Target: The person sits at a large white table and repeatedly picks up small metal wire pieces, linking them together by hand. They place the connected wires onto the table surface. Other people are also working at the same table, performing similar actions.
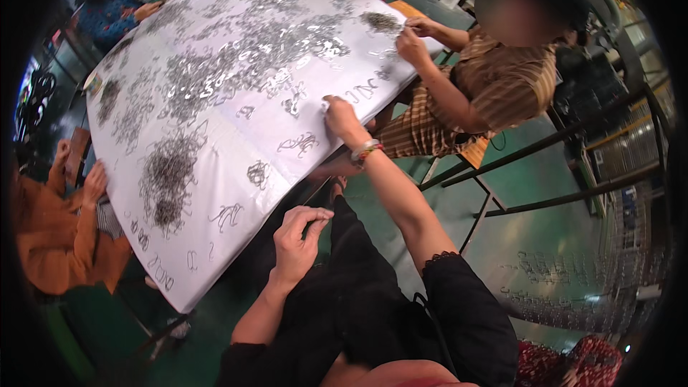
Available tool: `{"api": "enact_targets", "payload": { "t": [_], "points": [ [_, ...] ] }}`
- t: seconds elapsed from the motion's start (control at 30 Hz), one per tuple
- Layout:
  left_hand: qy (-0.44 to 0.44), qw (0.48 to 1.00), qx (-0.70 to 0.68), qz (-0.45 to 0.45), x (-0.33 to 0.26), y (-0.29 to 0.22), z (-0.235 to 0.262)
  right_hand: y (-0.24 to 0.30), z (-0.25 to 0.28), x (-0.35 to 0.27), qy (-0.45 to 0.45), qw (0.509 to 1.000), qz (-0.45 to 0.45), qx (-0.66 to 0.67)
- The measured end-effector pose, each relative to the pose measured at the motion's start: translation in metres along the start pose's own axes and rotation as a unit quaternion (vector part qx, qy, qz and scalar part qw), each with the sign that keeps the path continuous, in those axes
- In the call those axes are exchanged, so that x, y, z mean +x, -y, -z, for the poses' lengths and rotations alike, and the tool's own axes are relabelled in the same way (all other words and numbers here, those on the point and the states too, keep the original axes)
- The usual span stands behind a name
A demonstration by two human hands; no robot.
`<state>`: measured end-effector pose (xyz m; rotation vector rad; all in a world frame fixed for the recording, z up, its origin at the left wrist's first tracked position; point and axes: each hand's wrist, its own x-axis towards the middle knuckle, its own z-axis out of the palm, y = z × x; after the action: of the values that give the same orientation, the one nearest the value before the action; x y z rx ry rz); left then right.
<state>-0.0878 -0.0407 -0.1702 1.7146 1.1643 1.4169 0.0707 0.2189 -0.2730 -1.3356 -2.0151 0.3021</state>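
Note:
My right hand (341, 119) reaches over the near edge of the white-covered table (233, 125), its fingers bent together at the tips. Whatever may be between them is too small to make out. In front of my body, off the table, my left hand (297, 240) is held up with thumb and fingertips pinched. Anything in that pinch cannot be made out either. Around my right hand lie small curved wire-like pieces, among them a loose cluster (299, 144) below it and a tight bunch (258, 174) nearer my left hand.
Shiny curved pieces (236, 64) spread across the middle of the table, with a dark heap (168, 179) at left. A person in brown stripes (494, 86) works at the right, a person in orange (64, 229) at the left, others beyond. A metal frame (545, 150) stands right.

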Motion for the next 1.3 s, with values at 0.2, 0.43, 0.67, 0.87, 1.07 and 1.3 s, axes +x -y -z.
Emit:
{"api": "enact_targets", "payload": {
  "t": [0.2,0.43,0.67,0.87,1.07,1.3],
  "points": [
    [-0.032,0.998,0.058,-0.025,-0.003,0.010,-0.003,0.094,0.077,-0.083,0.035,0.963,-0.152,0.220],
    [-0.032,0.998,0.051,-0.013,0.001,0.013,-0.006,0.178,0.118,-0.155,-0.043,0.938,-0.047,0.342],
    [-0.072,0.996,0.043,-0.023,-0.002,0.009,-0.006,0.179,0.115,-0.161,-0.087,0.915,-0.018,0.394],
    [-0.083,0.993,0.081,-0.021,-0.016,0.015,0.006,0.194,0.091,-0.162,-0.129,0.895,-0.051,0.423],
    [-0.088,0.985,0.150,0.021,-0.017,0.036,0.066,0.194,0.077,-0.149,-0.094,0.838,-0.085,0.532],
    [0.034,0.814,0.577,0.056,-0.022,0.116,0.241,0.196,0.088,-0.140,-0.090,0.846,-0.122,0.511]
  ]
}}
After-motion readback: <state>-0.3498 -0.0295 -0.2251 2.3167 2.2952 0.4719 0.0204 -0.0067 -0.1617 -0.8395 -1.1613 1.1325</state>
